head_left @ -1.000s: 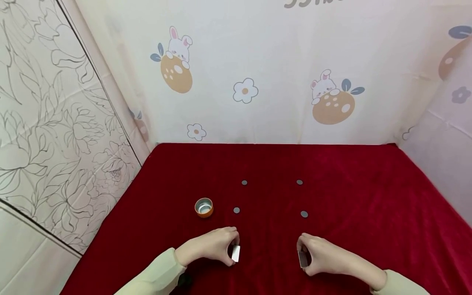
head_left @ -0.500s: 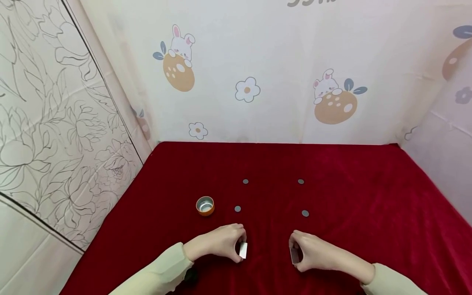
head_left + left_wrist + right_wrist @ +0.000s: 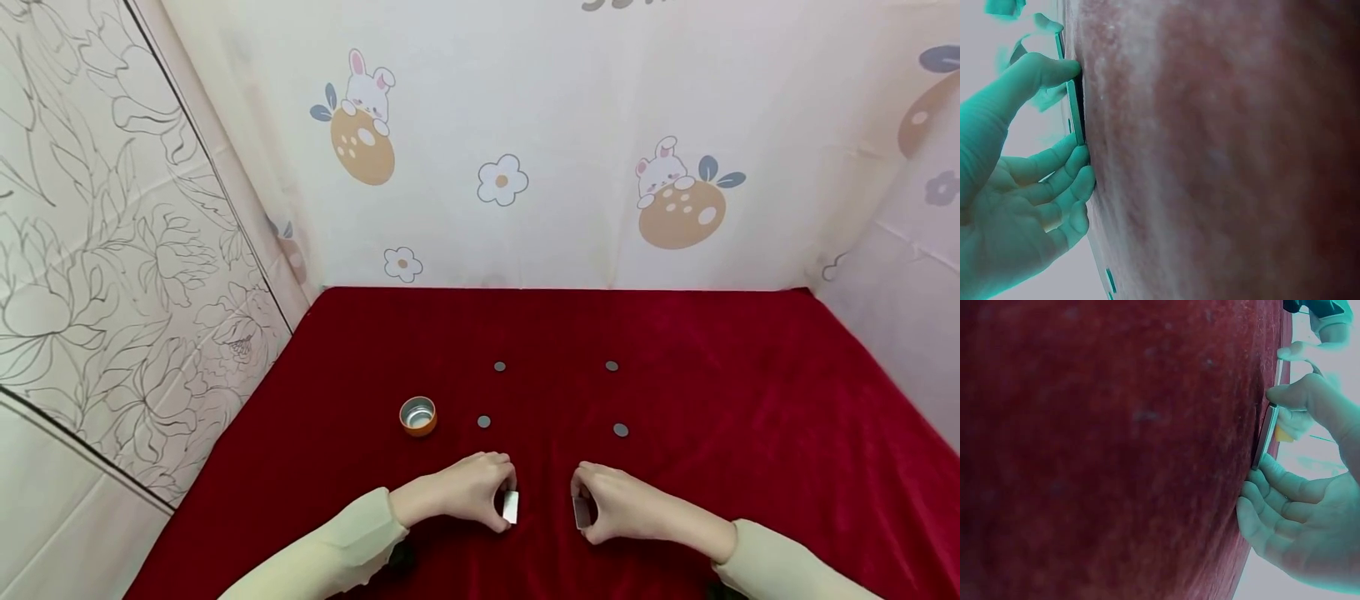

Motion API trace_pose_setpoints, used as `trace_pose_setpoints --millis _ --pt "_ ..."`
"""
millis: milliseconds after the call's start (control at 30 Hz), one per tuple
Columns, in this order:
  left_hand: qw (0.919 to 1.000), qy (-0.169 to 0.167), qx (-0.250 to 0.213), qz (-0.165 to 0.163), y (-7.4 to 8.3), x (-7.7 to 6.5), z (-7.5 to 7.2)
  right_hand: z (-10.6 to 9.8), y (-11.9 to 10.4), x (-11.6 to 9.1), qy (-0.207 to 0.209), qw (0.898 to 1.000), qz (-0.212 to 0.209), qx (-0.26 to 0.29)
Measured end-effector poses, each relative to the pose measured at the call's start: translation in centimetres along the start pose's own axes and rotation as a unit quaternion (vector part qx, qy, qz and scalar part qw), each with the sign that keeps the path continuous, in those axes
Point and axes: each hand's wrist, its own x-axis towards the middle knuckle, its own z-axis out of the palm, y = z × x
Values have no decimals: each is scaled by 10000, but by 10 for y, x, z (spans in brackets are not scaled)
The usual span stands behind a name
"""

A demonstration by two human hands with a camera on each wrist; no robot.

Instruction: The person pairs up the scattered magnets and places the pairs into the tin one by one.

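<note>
Near the front of the red cloth (image 3: 705, 367), both hands face each other with a gap between them. My left hand (image 3: 471, 493) pinches a small, flat rectangular metal piece (image 3: 511, 507) between thumb and fingertips, its face bright silver. A similar piece (image 3: 581, 512), looking darker, is pinched by my right hand (image 3: 626, 505). In the left wrist view, the left metal piece (image 3: 1075, 109) stands edge-on close to the cloth. The right wrist view shows the right metal piece (image 3: 1265, 436) low by the cloth too, thumb at one end and fingers at the other.
Several small grey discs lie beyond the hands, among them a near left disc (image 3: 483, 422) and a near right disc (image 3: 620, 430). An orange round tin (image 3: 417, 417), silver inside, stands at their left. A patterned curtain (image 3: 450, 100) closes off the back.
Both hands have slid toward each other with the metal pieces in their grip, narrowing the gap between them. The discs and the tin stay put; the head view has shifted slightly.
</note>
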Motion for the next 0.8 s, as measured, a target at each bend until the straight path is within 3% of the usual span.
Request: trace_pose_setpoints --millis 800 --pt "9995 84 271 127 13 14 3 12 -13 20 262 9989 -60 -380"
